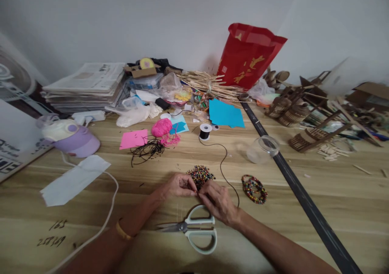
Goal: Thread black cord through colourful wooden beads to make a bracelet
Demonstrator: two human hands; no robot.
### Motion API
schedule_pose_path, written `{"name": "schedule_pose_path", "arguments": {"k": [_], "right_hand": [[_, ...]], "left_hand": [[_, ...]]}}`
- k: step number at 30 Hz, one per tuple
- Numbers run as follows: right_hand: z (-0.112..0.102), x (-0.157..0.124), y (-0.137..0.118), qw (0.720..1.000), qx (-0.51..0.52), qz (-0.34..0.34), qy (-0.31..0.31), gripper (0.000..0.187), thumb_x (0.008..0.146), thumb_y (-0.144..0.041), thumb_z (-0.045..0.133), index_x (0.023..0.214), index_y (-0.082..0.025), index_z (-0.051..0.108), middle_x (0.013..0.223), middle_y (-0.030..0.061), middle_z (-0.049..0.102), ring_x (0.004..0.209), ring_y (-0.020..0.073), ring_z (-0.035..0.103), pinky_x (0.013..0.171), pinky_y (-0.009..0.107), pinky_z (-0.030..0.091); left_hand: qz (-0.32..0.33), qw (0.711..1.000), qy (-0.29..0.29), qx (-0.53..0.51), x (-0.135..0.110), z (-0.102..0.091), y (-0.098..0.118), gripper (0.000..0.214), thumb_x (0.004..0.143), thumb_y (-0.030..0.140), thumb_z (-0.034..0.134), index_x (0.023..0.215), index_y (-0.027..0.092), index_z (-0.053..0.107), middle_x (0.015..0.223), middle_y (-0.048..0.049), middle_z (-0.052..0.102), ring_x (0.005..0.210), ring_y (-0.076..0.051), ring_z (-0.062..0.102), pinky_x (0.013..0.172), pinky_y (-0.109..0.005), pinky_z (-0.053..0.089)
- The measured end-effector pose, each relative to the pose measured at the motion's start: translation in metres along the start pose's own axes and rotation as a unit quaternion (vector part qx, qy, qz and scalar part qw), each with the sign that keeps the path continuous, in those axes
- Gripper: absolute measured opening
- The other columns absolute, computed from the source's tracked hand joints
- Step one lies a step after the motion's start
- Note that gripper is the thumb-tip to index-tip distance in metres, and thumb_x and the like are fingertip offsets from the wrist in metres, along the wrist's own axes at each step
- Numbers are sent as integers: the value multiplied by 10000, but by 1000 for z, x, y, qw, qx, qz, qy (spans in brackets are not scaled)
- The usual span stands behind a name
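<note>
On the near part of the worktop [291,217], both hands work close together at the near edge of a loose pile of multicoloured beads [199,176]. Left hand [181,185]: thumb and fingertips pinched together. Right hand [220,201]: likewise pinched, tips almost meeting the left's — whatever lies between is too small to tell. Black cord [226,152] runs from an upright spool [204,134] towards the right wrist. Scissors [182,227] lie nearer the person, blades pointing left; beaded loops [251,183] lie to the right — overlapping.
</note>
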State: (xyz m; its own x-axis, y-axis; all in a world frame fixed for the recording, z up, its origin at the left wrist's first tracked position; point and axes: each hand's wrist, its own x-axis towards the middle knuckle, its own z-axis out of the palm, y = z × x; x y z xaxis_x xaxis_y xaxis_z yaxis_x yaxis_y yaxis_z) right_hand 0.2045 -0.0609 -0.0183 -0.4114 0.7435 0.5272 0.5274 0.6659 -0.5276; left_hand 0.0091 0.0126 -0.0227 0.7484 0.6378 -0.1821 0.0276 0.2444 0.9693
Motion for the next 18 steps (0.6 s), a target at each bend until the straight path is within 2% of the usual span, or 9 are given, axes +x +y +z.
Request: {"name": "schedule_pose_path", "arguments": {"k": [18], "right_hand": [[1,0,0,1000,-9,-3,-13,167,975,-220,422,874,-197,554,771,40,589,683,150,553,590,252,435]], "left_hand": [[-10,1000,-6,-11,-1,0,2,256,603,272,826,728,100,682,693,-25,681,641,-100,589,657,-210,433]]}}
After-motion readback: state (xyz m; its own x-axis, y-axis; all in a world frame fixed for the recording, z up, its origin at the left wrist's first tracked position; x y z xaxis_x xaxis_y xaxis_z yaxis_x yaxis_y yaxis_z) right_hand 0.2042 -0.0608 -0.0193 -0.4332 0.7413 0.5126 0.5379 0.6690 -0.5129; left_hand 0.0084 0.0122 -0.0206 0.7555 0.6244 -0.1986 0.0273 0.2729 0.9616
